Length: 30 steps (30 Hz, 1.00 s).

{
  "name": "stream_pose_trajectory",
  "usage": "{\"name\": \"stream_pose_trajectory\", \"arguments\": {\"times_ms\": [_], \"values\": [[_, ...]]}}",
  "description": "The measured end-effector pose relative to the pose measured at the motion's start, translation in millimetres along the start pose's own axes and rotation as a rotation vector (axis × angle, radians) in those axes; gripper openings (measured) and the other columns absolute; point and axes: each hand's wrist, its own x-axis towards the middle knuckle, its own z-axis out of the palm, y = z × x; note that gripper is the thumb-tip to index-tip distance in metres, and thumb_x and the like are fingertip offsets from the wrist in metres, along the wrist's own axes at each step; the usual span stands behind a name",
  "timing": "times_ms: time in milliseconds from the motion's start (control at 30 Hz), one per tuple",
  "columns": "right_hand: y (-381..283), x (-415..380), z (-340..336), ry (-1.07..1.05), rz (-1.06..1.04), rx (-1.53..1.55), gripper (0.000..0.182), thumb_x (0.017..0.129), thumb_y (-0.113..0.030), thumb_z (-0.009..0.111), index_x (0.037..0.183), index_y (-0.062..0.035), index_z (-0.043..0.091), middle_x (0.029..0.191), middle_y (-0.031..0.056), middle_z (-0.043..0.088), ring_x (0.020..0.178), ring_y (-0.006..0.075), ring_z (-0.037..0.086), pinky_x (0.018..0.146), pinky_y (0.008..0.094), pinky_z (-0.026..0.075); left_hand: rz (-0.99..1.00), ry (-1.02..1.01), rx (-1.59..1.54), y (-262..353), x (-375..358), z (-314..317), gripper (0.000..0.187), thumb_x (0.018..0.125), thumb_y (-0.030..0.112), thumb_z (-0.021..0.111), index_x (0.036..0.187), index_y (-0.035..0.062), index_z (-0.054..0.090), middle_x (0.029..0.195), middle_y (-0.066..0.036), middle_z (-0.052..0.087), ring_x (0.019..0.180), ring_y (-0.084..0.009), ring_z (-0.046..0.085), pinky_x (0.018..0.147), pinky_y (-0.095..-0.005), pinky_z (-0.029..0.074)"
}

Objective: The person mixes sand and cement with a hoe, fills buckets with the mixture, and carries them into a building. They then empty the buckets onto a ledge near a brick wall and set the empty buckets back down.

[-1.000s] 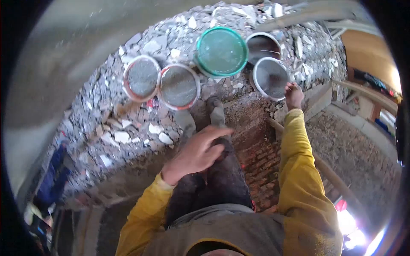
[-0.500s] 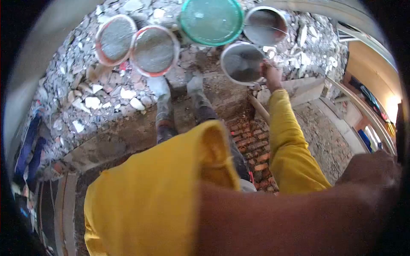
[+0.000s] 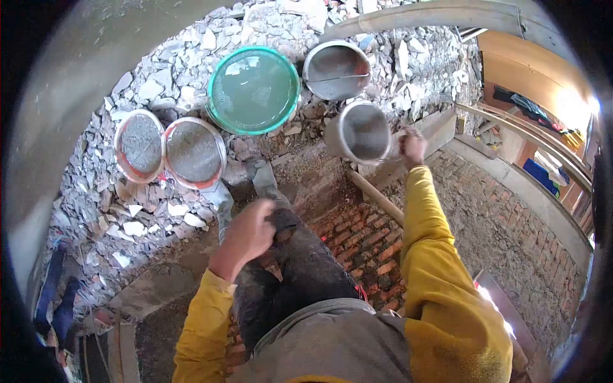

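Observation:
My right hand is closed at the right side of a pale bucket. The bucket leans, so its left outer wall shows, and its inside is coated grey; the exact grip point is too small to make out. My left hand hangs in the air above my legs, its fingers loosely bent and apart, with nothing visible in them. Behind the pale bucket stands another bucket with a wire handle across its mouth. To its left sits a green tub of cloudy water.
Two buckets of grey mix stand side by side on broken rubble. A wooden handle slants over exposed brickwork. Planks run along the right. A dark blue garment or legs show at far left.
My left arm has swung down from close before the camera, and its hand is now over my legs. My right hand stays at the pale bucket, which now leans. The view has shifted.

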Motion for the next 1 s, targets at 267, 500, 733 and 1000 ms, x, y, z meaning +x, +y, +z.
{"name": "stream_pose_trajectory", "arguments": {"times_ms": [267, 500, 733, 1000], "values": [[-47.2, 137.5, -60.2, 0.075, -0.239, -0.162, 0.021, 0.085, -0.015, 0.056, 0.094, 0.0020, 0.065, 0.091, 0.0117, 0.066, 0.072, 0.0179, 0.063, 0.061, 0.0270, 0.050, -0.410, 0.160, -0.035, -230.9, -95.2, 93.1, 0.069, 0.084, 0.037, 0.061, 0.137, 0.0018, 0.034, 0.140, -0.024, 0.034, 0.123, -0.0396, 0.043, 0.099, -0.0451, 0.040], [56.8, 183.6, 8.5, -0.359, -0.163, -0.548, 0.027, 0.088, -0.023, 0.062, 0.109, -0.0053, 0.061, 0.093, -0.0003, 0.060, 0.077, 0.0109, 0.053, 0.063, 0.0264, 0.046, -0.761, 0.076, -0.295, -183.3, -85.4, 104.5, 0.090, 0.079, 0.046, 0.064, 0.144, 0.0064, 0.017, 0.147, -0.026, 0.014, 0.131, -0.0450, 0.029, 0.103, -0.0489, 0.035], [87.8, -64.9, 167.2, -1.064, -0.709, -0.972, 0.028, 0.084, -0.019, 0.061, 0.107, -0.0028, 0.062, 0.095, 0.0124, 0.065, 0.078, 0.0202, 0.059, 0.071, 0.0355, 0.048, -0.655, 0.188, -0.308, -182.1, -122.7, 143.7, 0.091, 0.076, 0.041, 0.070, 0.145, 0.0142, 0.017, 0.148, -0.023, 0.011, 0.134, -0.0439, 0.023, 0.103, -0.0517, 0.033], [18.5, -297.7, 352.3, -1.308, -0.783, -0.608, 0.023, 0.086, -0.025, 0.053, 0.098, -0.0075, 0.062, 0.089, 0.0194, 0.064, 0.086, 0.0381, 0.061, 0.076, 0.0431, 0.048, -0.625, 0.377, -0.453, -218.7, -129.8, 153.2, 0.089, 0.075, 0.037, 0.073, 0.143, 0.0125, 0.021, 0.143, -0.022, 0.021, 0.130, -0.0423, 0.029, 0.102, -0.0497, 0.036]]}}
